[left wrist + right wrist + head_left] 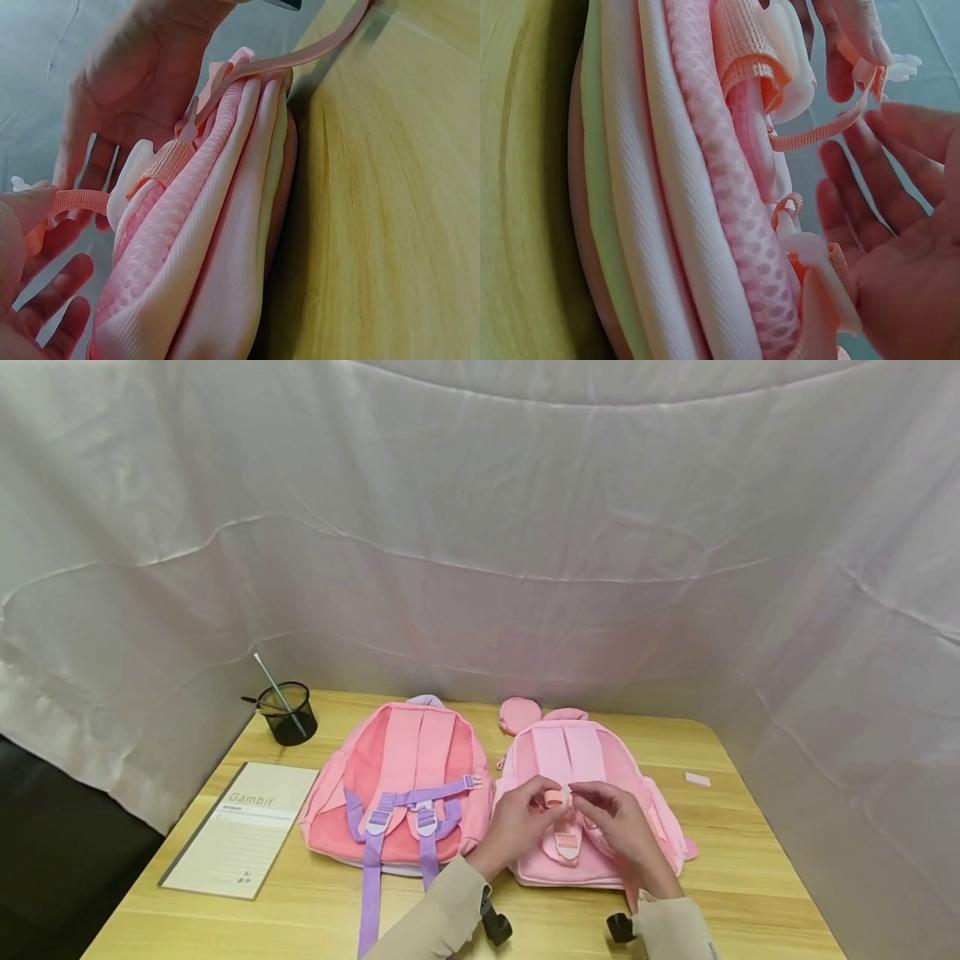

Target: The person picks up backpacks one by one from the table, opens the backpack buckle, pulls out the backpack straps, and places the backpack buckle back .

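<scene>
A light pink backpack (622, 852) lies on the table with its shoulder straps facing up. Over it, my left hand (522, 820) pinches an orange webbing strap (81, 200) between thumb and fingers. A small white plastic buckle (906, 67) sticks out at the strap's end. My right hand (621, 823) meets the same strap end from the other side, thumb and index fingertip at it, the other fingers spread loosely. The exact fingertip contact is partly hidden. Below the hands, a white strap adjuster (567, 845) sits on the backpack.
Left of it lies a coral pink backpack (330, 814) with purple straps (371, 885). A notebook (240, 835) and a black mesh pen holder (292, 727) stand farther left. Behind is a small pink pouch (520, 716); a pink card (697, 779) lies right. Grey curtains (480, 552) surround the table.
</scene>
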`<state>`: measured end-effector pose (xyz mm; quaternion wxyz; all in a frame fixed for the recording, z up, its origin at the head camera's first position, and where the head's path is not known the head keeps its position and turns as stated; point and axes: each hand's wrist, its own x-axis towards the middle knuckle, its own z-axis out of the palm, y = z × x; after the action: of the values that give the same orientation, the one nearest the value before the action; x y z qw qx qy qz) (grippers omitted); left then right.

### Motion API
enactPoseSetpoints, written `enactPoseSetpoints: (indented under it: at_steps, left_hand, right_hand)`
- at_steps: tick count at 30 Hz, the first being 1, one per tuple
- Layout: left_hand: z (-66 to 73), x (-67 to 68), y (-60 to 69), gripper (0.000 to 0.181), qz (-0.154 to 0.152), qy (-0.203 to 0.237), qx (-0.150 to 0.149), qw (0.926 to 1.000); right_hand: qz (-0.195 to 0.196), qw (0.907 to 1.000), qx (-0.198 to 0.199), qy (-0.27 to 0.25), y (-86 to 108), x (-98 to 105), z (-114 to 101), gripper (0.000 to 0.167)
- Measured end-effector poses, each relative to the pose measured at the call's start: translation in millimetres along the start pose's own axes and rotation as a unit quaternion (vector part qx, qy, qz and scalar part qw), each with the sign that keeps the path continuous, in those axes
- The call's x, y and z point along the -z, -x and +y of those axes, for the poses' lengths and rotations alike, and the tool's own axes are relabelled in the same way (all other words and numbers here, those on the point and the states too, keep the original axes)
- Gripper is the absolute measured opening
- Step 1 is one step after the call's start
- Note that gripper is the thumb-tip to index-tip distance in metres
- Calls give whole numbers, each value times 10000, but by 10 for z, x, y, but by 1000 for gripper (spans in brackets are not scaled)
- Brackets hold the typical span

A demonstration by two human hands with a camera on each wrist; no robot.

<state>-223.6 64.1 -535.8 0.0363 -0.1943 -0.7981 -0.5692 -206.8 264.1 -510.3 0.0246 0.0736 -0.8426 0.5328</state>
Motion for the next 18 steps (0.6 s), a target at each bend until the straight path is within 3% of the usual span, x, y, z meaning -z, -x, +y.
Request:
enactPoseSetpoints:
  at_steps: [6, 11, 18]
  left_hand:
    - [10, -5, 6, 24, -34, 83, 63, 9999]
    - [8, -22, 13, 22, 0, 137, -53, 9999]
    - [-12, -58, 23, 22, -88, 899, 13, 9959]
  right_hand:
    - [-297, 9994, 123, 115, -8, -7, -3, 22]
    - [-297, 9994, 83, 127, -29, -12, 7, 12]
    - [-363, 9992, 19, 185, -31, 14, -2, 8]
